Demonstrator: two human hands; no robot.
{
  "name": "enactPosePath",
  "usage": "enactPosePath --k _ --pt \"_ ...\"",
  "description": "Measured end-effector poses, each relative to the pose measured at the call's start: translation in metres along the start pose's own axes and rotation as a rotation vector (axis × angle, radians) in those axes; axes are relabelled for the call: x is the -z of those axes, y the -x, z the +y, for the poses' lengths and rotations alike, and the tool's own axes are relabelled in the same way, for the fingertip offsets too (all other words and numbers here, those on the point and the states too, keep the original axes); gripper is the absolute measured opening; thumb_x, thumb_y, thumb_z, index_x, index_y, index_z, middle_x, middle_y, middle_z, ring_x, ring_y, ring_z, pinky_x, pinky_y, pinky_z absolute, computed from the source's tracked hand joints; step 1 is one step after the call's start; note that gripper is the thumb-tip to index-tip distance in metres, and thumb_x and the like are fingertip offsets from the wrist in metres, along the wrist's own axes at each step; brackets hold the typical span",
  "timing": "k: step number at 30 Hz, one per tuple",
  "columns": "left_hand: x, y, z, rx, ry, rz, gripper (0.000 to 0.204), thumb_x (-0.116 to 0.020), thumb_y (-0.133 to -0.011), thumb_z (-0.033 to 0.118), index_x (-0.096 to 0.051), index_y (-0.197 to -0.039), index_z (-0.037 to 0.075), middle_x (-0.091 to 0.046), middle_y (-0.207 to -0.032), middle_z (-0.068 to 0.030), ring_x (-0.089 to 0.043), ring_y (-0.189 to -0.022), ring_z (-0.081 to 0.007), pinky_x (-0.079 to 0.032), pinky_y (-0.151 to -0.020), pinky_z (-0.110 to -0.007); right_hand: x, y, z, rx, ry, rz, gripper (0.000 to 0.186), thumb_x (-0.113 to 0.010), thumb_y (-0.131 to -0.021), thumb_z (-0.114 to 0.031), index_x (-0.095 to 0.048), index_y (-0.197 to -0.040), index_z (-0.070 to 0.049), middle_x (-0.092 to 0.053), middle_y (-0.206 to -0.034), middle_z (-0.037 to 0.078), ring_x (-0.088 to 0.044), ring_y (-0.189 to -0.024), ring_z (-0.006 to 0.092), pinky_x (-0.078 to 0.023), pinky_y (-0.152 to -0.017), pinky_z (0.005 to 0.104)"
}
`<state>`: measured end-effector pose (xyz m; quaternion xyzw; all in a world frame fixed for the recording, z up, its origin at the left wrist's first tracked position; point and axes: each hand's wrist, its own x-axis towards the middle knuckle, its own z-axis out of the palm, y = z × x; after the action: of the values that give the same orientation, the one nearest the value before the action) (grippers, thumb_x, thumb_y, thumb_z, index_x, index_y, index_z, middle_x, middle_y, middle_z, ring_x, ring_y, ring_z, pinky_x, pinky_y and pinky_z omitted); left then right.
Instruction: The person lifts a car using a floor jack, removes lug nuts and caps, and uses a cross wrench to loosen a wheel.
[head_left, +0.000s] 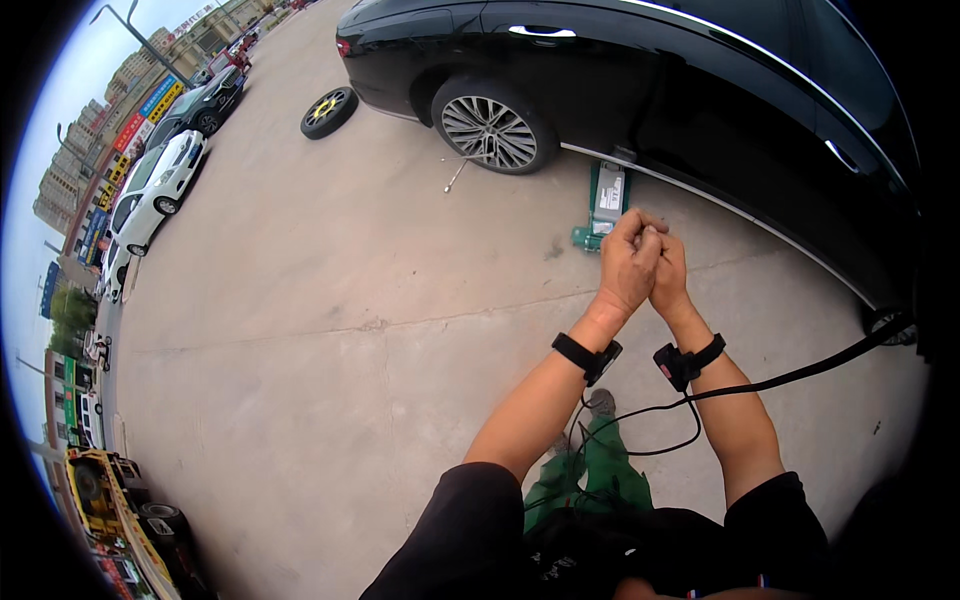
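Observation:
My left hand and my right hand are brought together in front of me, touching. Their fingers are curled and pressed together. Whatever they hold, if anything, is hidden or too small to make out. Beyond them, from this angle just past my left fingers, a green and grey car jack stands on the ground with its far end under the sill of a black car. The car's multi-spoke wheel is to the left of the jack. A cross-shaped metal lug wrench is beside the tyre.
A loose spare wheel with a yellow centre lies behind the car. Black cables run from my wrist straps across to the right. Parked cars line the far left, and a yellow truck stands at the lower left.

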<state>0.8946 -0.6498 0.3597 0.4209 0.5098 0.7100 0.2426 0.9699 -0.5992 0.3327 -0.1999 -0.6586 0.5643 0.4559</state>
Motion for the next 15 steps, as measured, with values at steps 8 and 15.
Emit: enactPosePath --k 8,15 --pt "0.05 0.236 -0.039 -0.14 -0.016 0.129 0.022 -0.048 -0.088 0.015 -0.063 -0.086 -0.002 -0.066 -0.091 -0.015 -0.063 -0.09 -0.0284 -0.049 -0.087 -0.041 -0.028 0.231 0.033 0.19 0.329 -0.299 0.015 -0.061 -0.075 -0.016 -0.066 -0.073 -0.002 -0.067 -0.076 0.017 -0.066 -0.08 0.0357 -0.05 -0.081 0.0464" --pt "0.01 -0.026 0.007 0.061 -0.012 0.081 0.029 -0.043 -0.094 0.016 -0.063 -0.093 -0.005 -0.067 -0.088 -0.0115 -0.059 -0.082 -0.0164 -0.047 -0.077 -0.028 -0.002 -0.047 0.005 -0.059 0.122 -0.18 0.03 -0.056 -0.088 -0.022 -0.067 -0.08 0.005 -0.065 -0.069 0.005 -0.057 -0.068 0.0091 -0.046 -0.062 0.0291"
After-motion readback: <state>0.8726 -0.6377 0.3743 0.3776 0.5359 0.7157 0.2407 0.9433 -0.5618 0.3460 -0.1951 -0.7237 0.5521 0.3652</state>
